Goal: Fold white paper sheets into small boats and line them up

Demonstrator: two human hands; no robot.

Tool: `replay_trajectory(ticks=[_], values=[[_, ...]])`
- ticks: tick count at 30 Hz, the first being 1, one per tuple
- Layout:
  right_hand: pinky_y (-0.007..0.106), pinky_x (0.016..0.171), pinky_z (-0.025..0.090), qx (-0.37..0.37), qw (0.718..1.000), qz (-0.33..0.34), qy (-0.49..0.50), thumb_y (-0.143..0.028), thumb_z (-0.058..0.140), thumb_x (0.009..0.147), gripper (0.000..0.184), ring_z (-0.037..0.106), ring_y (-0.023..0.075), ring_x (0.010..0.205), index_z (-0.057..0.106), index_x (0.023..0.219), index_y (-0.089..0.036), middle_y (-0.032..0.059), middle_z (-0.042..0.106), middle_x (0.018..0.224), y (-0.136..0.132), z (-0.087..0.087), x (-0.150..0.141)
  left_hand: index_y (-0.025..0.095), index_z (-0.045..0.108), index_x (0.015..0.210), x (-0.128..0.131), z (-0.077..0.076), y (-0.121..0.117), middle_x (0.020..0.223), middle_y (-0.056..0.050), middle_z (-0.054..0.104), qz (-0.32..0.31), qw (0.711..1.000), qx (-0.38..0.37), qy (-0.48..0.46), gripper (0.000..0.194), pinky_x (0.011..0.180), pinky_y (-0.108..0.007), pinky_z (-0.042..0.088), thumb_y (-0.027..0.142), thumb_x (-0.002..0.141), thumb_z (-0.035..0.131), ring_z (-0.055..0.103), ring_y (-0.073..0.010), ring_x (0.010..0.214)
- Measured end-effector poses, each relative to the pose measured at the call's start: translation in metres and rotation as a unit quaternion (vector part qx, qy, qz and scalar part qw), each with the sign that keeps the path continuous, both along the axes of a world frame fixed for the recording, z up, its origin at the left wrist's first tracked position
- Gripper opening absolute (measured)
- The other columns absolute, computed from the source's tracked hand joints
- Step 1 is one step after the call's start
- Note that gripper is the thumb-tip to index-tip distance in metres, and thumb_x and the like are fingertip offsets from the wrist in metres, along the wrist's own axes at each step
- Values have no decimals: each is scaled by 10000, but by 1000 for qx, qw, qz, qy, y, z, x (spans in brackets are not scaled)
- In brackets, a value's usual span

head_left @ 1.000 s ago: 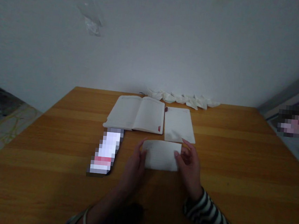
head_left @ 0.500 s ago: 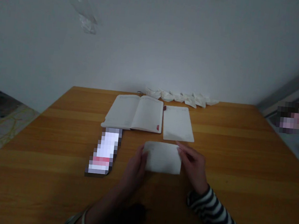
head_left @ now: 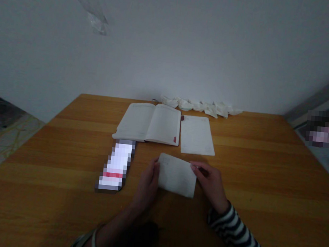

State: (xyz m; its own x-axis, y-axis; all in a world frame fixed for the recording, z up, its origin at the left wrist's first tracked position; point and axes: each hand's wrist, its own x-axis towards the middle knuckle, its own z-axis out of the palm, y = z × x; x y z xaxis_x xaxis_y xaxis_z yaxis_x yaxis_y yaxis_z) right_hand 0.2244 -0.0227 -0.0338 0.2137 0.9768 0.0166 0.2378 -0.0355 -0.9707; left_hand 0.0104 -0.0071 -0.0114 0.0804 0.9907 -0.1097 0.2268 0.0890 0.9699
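Both my hands hold a folded white sheet of paper (head_left: 176, 175) just above the wooden table (head_left: 235, 177). My left hand (head_left: 147, 184) grips its left edge, and my right hand (head_left: 209, 182) pinches its right end. The sheet tilts, its left side further from me. Beyond it lie an open notebook (head_left: 149, 123) with a red marker at its corner and a loose lined sheet (head_left: 197, 135). To the left of my left hand, a pixelated phone-like object (head_left: 115, 166) lies on the wood.
A row of several small folded white paper shapes (head_left: 201, 107) lines the table's far edge against a grey wall (head_left: 172, 42). Pixelated, cluttered areas lie beyond the table's left and right sides. My striped sleeves and a bracelet show at the bottom.
The folded sheet has swung from nearly level to a clockwise tilt. My right hand has moved in and down along its right end, while the left hand stays nearly still.
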Motion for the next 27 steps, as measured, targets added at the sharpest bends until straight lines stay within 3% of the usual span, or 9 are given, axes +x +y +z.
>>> replay_trajectory(ticks=[6,9,13,18,21,24,27], values=[[442,824,581,-7,1000,-24,10,-414,710,800,221,731,279,898,798,892,-233,79,788,960,0,5,-3,201,553,1217,0,-11,-3,1081,-93,688,18,1000,-1,-13,397,791,-330,500,483,967,429,645,-227,931],[448,865,573,-5,999,-26,26,-413,703,808,246,725,277,948,793,953,-237,78,780,1008,-1,6,-4,202,532,1244,-1,-14,-3,1099,-96,681,30,1000,7,-5,406,784,-327,496,482,974,416,640,-223,927],[446,886,562,1,998,-40,54,-406,689,825,264,725,265,948,781,1001,-232,77,777,1027,-2,4,-7,210,514,1254,-1,-12,-4,1083,-80,680,37,999,20,-1,380,782,-316,494,453,984,403,635,-211,914],[408,779,593,-4,992,-75,96,-392,744,766,214,740,246,794,792,865,-209,74,794,881,-2,6,-10,215,516,1238,0,-9,-6,1022,-70,691,37,999,12,-16,346,748,-325,518,415,972,421,653,-219,878],[405,768,598,-2,992,-83,93,-394,751,751,206,741,246,782,796,832,-211,72,794,863,-2,9,-8,207,457,1339,-5,-6,-1,1031,-73,700,9,1000,16,1,411,752,-345,535,394,976,412,670,-234,880],[403,743,602,-2,996,-57,66,-387,749,750,190,742,251,756,798,812,-213,71,794,841,-4,13,-7,233,374,1450,-13,2,8,1271,-103,633,-38,988,122,86,491,930,-404,501,306,970,445,624,-244,1113],[395,726,600,7,1000,2,14,-343,729,775,136,744,255,750,801,821,-237,62,794,836,-8,19,-11,267,570,1320,-15,13,12,1413,-96,545,-122,939,246,207,388,1095,-474,355,206,951,466,491,-248,1305]])
